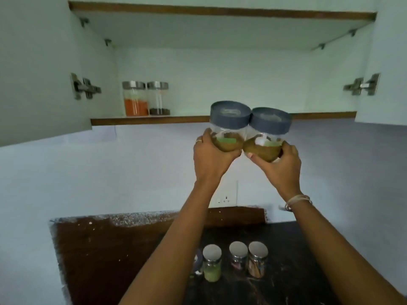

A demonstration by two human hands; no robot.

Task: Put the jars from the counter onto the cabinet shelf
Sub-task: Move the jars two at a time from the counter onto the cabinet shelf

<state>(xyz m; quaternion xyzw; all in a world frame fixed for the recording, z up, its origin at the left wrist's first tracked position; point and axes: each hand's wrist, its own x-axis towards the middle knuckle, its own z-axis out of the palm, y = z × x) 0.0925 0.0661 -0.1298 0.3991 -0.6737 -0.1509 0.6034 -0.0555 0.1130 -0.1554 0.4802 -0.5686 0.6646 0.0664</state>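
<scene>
You have two blue-lidded jars raised in front of the cabinet shelf (154, 121), not yet set down. Your left hand (211, 154) is wrapped around the base of the left blue-lidded jar (229, 126), and your right hand (284, 159) grips the right blue-lidded jar (267, 135); the two jars touch. Two are shelved at the left: the orange-filled jar (134, 99) and the steel-lidded jar (158, 98) beside it. On the counter (110, 249) three remain: the green-filled jar (211, 263) and two steel-lidded jars (247, 258). I judge you roughly midway.
</scene>
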